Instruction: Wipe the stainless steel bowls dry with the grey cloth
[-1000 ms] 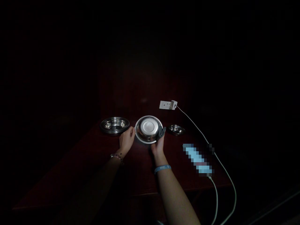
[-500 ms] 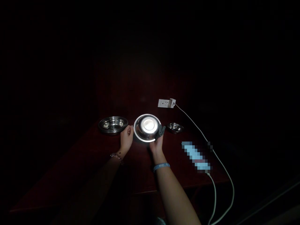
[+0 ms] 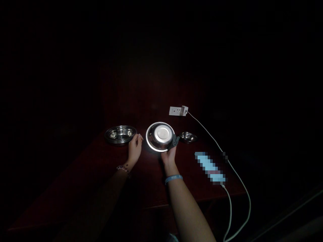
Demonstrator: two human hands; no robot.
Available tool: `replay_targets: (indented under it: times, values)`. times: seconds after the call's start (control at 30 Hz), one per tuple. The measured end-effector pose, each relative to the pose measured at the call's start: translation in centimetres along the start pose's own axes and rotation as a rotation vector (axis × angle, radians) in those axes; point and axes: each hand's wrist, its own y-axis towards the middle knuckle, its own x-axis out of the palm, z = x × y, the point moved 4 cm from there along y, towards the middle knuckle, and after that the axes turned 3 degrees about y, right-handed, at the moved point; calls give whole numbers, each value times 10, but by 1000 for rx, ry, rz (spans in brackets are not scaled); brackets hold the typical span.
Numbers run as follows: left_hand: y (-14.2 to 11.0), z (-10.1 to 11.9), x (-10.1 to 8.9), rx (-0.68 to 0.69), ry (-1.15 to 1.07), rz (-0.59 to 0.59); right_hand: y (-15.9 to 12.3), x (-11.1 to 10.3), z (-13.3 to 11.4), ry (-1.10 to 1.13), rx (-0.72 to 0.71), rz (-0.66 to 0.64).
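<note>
A shiny steel bowl (image 3: 161, 136) is tipped over, its round base facing me. My right hand (image 3: 169, 156), with a blue wristband, grips its right side through a folded dark cloth (image 3: 174, 142); most of the fingers are hidden behind the bowl and cloth. My left hand (image 3: 135, 148), with a bead bracelet, is just left of the bowl and apart from it. Its fingers are loosely curled together, with nothing visible in them. Right beside that hand stands a stack of steel bowls (image 3: 119, 135), open side up.
On the dark red table (image 3: 148, 188), a smaller steel bowl (image 3: 187, 137) stands at the right. Nearer me lies a pixelated light-blue object (image 3: 210, 168) with a white cable (image 3: 230, 205). Behind, a white wall socket (image 3: 175, 111) holds a plugged-in charger (image 3: 184, 110). The surroundings are very dark.
The bowl in my right hand has shifted slightly right and turned a little. My left hand has come away from its rim, leaving a small gap.
</note>
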Motion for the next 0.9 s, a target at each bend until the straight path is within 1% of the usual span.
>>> replay_targets:
  times: [0.1, 0.27, 0.4, 0.5, 0.63, 0.77, 0.9]
  values:
    - [-3, 3, 1, 31, 24, -58, -3, 5, -2, 22, 11, 3]
    - [-3, 3, -1, 44, 106, -45, -7, 12, -3, 8, 33, -28]
    - [-4, 3, 0, 51, 166, -65, -7, 13, -2, -9, 27, -43]
    - [-4, 4, -2, 28, 214, -77, -8, 14, -2, -3, 32, -41]
    - [-5, 5, -4, 0, 324, -148, -11, 16, -3, -5, 64, -53]
    - [-4, 5, -6, 7, 439, -175, -12, 14, -1, 18, 108, -24]
    - [-4, 5, -7, 15, 516, -188, -11, 11, 2, -1, 110, -17]
